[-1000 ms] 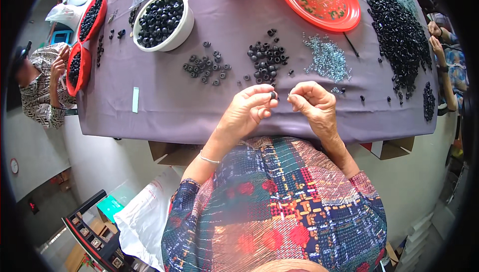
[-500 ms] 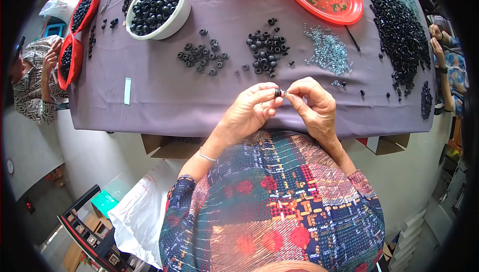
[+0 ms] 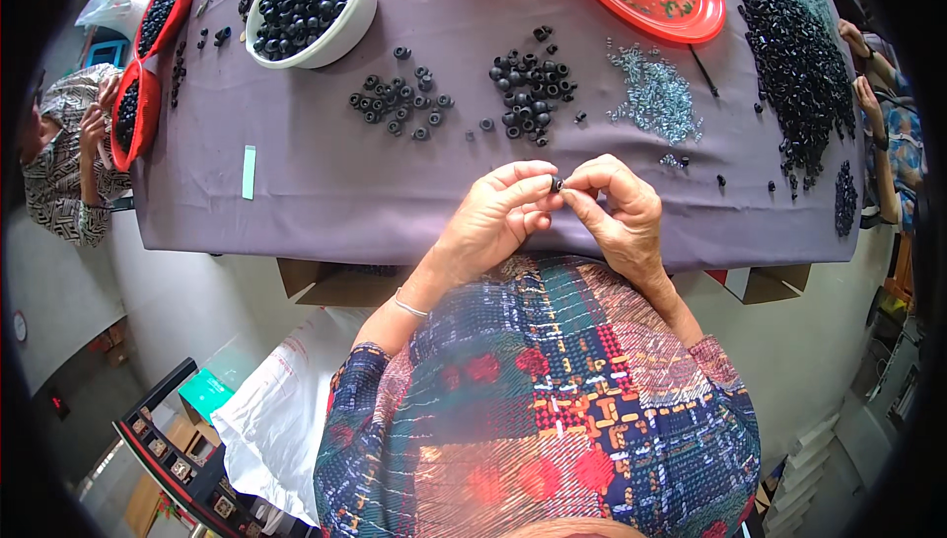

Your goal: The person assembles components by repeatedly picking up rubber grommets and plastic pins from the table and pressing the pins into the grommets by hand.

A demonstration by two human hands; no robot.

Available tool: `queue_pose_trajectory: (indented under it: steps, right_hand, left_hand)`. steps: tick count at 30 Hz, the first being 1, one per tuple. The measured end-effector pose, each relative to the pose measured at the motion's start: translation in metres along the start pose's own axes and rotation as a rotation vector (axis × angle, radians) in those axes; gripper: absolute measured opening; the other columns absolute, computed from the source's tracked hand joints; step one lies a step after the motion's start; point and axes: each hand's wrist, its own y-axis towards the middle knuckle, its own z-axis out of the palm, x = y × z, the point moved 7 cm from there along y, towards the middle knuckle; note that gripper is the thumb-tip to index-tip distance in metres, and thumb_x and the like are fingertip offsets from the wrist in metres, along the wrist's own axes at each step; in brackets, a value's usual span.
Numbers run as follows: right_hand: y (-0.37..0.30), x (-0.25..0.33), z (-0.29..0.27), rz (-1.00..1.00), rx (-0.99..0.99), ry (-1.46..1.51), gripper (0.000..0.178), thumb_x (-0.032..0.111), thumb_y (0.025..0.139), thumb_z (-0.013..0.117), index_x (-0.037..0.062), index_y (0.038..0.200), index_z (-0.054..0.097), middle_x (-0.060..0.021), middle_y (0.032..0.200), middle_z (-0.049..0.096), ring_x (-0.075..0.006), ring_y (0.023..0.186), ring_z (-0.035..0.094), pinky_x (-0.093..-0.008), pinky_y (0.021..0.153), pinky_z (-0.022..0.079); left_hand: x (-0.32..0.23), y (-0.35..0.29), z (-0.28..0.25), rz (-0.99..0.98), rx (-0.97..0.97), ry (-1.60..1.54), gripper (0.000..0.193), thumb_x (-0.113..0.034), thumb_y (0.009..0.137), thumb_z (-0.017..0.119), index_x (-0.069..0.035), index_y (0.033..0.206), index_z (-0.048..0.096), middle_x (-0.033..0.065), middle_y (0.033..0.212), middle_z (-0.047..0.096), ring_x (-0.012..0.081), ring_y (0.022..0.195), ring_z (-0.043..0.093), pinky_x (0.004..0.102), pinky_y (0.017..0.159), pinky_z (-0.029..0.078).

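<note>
Just above the table's front edge, my left hand [image 3: 498,211] pinches a small round black hollow part [image 3: 556,185] between thumb and forefinger, its other fingers curled. Against the part's right side come the thumb and forefinger of my right hand [image 3: 619,208], closed in a pinch; what they hold, if anything, is hidden. Beyond my hands lie a loose group of black hollow parts [image 3: 397,104], a denser pile of black parts [image 3: 530,94] and a heap of small clear bluish pieces [image 3: 655,102].
A white bowl [image 3: 347,37] full of black parts and a red tray [image 3: 708,20] stand at the back. Red containers [image 3: 126,155] sit far left; a big heap of black pieces [image 3: 797,79] lies right. A pale strip [image 3: 249,173] is left of my hands. People sit at both sides.
My right fingertips have closed in on the black part, and the small glinting bit seen between them no longer shows. The part has turned slightly in my left fingers.
</note>
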Motion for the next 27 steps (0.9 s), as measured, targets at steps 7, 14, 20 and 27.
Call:
queue_pose_trajectory:
  steps: [7,14,20,27]
  right_hand:
    - [-0.008,-0.035,0.012,0.383,0.128,0.44,0.014,0.0,0.078,0.069,0.004,0.086,0.058,0.0027,0.077,0.055,-0.0038,0.07,0.052,-0.0193,0.062,0.042]
    - [0.002,-0.021,0.037,0.591,0.493,0.532,0.02,0.003,0.077,0.071,0.0039,0.09,0.055,0.0049,0.077,0.051,-0.002,0.068,0.047,-0.0185,0.06,0.04]
    - [0.049,0.012,0.057,-0.379,0.148,-0.506,0.017,0.004,0.07,0.07,0.0068,0.082,0.059,-0.0048,0.08,0.051,-0.0176,0.072,0.051,-0.0294,0.064,0.04]
    - [0.061,-0.007,0.096,-0.431,0.095,-0.932,0.021,0.021,0.064,0.072,0.0136,0.078,0.06,-0.0005,0.087,0.049,-0.0196,0.088,0.047,-0.0376,0.076,0.032]
  left_hand:
    - [-0.003,-0.003,-0.005,0.038,0.01,0.147,0.014,-0.005,0.085,0.064,-0.003,0.099,0.061,0.0057,0.089,0.064,0.0116,0.076,0.062,0.0232,0.062,0.052]
    - [-0.006,-0.021,-0.006,-0.024,0.156,0.221,0.014,-0.003,0.083,0.064,-0.003,0.097,0.061,0.0071,0.083,0.064,0.0137,0.071,0.062,0.0241,0.062,0.052]
    - [-0.033,-0.037,-0.036,0.208,0.066,-0.122,0.018,-0.006,0.087,0.059,-0.005,0.105,0.057,0.0078,0.095,0.061,0.0124,0.079,0.059,0.0252,0.067,0.05]
    - [-0.038,-0.046,-0.061,0.295,-0.021,-0.23,0.018,-0.007,0.088,0.058,-0.008,0.106,0.055,0.0075,0.096,0.06,0.0128,0.081,0.057,0.0249,0.067,0.049]
